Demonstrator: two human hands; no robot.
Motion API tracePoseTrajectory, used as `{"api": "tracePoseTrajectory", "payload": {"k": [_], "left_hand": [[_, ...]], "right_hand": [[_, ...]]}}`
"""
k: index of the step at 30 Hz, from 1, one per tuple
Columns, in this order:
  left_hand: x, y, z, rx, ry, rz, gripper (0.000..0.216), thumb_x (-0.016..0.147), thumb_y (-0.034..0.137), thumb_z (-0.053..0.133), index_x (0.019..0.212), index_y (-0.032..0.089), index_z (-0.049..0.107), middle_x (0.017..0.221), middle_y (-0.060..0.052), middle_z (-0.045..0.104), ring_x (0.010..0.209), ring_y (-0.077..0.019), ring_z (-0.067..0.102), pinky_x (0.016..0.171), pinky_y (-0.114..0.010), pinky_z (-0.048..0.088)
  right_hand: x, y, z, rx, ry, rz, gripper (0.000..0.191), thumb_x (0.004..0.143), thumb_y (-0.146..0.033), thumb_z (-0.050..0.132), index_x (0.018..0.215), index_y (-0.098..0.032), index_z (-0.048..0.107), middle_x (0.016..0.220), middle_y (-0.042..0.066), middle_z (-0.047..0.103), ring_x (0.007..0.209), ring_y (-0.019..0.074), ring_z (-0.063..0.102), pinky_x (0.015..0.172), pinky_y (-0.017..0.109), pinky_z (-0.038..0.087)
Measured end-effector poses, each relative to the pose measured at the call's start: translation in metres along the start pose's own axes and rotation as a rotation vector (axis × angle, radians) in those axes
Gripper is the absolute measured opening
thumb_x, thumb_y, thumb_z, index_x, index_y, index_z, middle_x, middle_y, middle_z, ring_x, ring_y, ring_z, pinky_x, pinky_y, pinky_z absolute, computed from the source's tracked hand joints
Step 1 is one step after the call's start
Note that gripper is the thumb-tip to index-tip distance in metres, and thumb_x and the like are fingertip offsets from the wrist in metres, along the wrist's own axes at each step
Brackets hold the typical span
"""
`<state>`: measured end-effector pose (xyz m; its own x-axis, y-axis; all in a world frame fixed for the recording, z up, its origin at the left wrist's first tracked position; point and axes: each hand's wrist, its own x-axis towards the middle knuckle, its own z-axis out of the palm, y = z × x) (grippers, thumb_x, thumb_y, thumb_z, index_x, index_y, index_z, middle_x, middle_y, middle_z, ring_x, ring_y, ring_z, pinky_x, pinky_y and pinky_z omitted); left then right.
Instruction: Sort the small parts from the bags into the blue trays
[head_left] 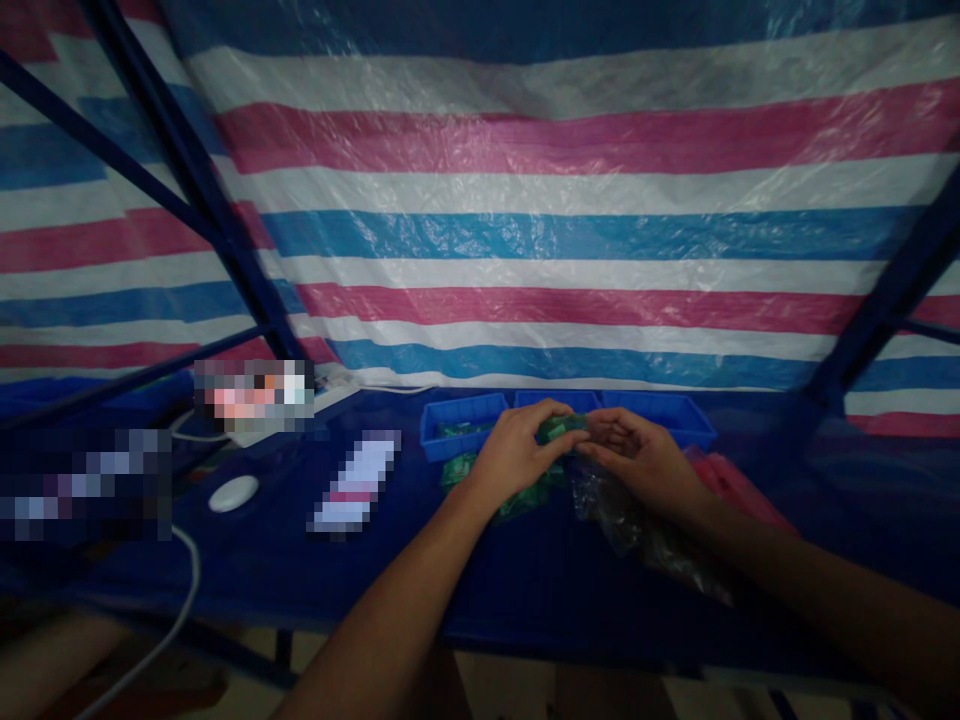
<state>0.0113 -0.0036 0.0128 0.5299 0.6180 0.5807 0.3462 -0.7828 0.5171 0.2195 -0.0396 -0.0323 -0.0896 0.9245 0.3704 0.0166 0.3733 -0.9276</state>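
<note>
My left hand (523, 447) is closed round a small green packet (562, 428), pinched between thumb and fingers. Close beside it, my right hand (641, 458) has its fingers curled in towards the packet; what they grip is hidden. Under my left hand lie several green packets (529, 495) on the blue table (525, 590). Clear plastic bags (637, 535) spread out below my right hand and forearm. Just behind the hands stand a blue bin (425, 440) with green pieces inside, a middle blue bin (555, 398) and a wider blue bin (694, 430) at the right.
Pink plastic bags (742, 490) lie right of my right wrist. Leftward are a blurred-out phone-shaped object (356, 483), a white round object (234, 493), a white power strip (341, 393) and a white cable (193, 570). Striped sheeting (562, 230) hangs behind, between blue frame posts (217, 230).
</note>
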Motion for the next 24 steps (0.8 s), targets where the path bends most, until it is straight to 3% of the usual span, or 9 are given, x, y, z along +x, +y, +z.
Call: {"api": "tracePoseTrajectory", "payload": {"k": [3,8,15,19,24], "left_hand": [[0.0,-0.002,0.001,0.035,0.007,0.002,0.025,0.1,0.043,0.067,0.111,0.022,0.072,0.109,-0.004,0.079,0.1,-0.021,0.074,0.094,-0.033,0.056],[-0.001,-0.007,0.003,0.126,0.059,0.077,0.027,0.101,0.039,0.064,0.12,0.02,0.07,0.12,-0.008,0.076,0.117,-0.0245,0.068,0.107,-0.04,0.051],[-0.001,-0.003,0.004,0.055,0.003,0.058,0.025,0.1,0.032,0.066,0.122,0.022,0.072,0.118,-0.006,0.078,0.111,-0.0218,0.071,0.102,-0.037,0.054],[0.0,0.002,0.004,-0.028,-0.049,0.014,0.019,0.1,0.028,0.063,0.113,0.022,0.075,0.108,-0.003,0.08,0.096,-0.0178,0.075,0.089,-0.03,0.057],[-0.001,0.003,0.004,0.002,0.004,0.018,0.013,0.097,0.025,0.064,0.102,0.019,0.074,0.096,-0.003,0.079,0.088,-0.0173,0.073,0.082,-0.028,0.056]], "right_hand": [[0.001,0.001,-0.002,0.013,0.046,0.02,0.037,0.08,-0.043,0.088,0.108,-0.025,0.072,0.109,0.007,0.081,0.103,0.0243,0.078,0.095,0.039,0.063],[0.004,0.0,-0.004,0.014,0.153,0.008,0.037,0.079,-0.047,0.088,0.103,-0.024,0.074,0.103,0.007,0.08,0.094,0.0245,0.077,0.076,0.034,0.064],[0.002,-0.005,-0.007,-0.169,0.161,-0.067,0.029,0.084,-0.047,0.084,0.1,-0.024,0.077,0.104,0.006,0.08,0.102,0.0253,0.075,0.096,0.04,0.058],[0.002,-0.003,-0.007,-0.111,0.158,-0.046,0.034,0.08,-0.045,0.089,0.102,-0.024,0.075,0.103,0.006,0.08,0.101,0.0251,0.076,0.096,0.04,0.059],[0.003,-0.001,-0.004,-0.015,0.149,-0.047,0.033,0.079,-0.042,0.09,0.102,-0.024,0.073,0.104,0.006,0.08,0.1,0.0238,0.076,0.098,0.04,0.06]]}}
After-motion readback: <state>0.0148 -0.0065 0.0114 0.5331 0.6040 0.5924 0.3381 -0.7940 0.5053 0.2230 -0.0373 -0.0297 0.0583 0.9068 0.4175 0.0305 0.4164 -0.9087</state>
